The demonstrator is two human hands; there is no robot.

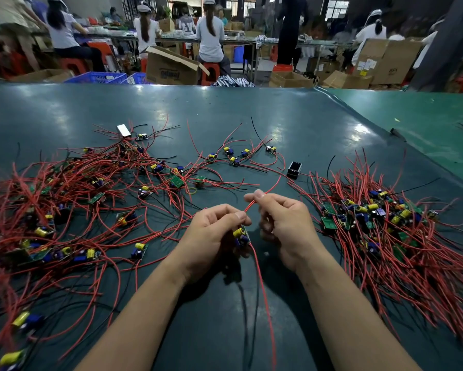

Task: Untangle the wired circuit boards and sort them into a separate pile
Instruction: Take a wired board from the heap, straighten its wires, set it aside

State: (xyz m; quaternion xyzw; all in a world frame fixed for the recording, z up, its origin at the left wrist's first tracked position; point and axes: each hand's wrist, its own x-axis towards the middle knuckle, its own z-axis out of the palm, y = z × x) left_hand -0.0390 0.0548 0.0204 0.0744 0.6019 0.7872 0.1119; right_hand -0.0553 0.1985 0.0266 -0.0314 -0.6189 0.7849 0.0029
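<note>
A small circuit board [241, 235] with a round yellow part was held in the curled left hand [214, 231]. Its thin red wire [262, 195] was pinched by the right hand [283, 223]. A tidy pile [385, 223] lay on the right of the shiny green table [251, 116], a messy tangle [64, 199] on the left.

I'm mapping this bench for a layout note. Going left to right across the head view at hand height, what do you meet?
Sprawling tangled heap of red-wired circuit boards → left hand gripping one small green board with a yellow capacitor → right hand pinching that board's red wire → denser sorted pile of red-wired boards.
</note>
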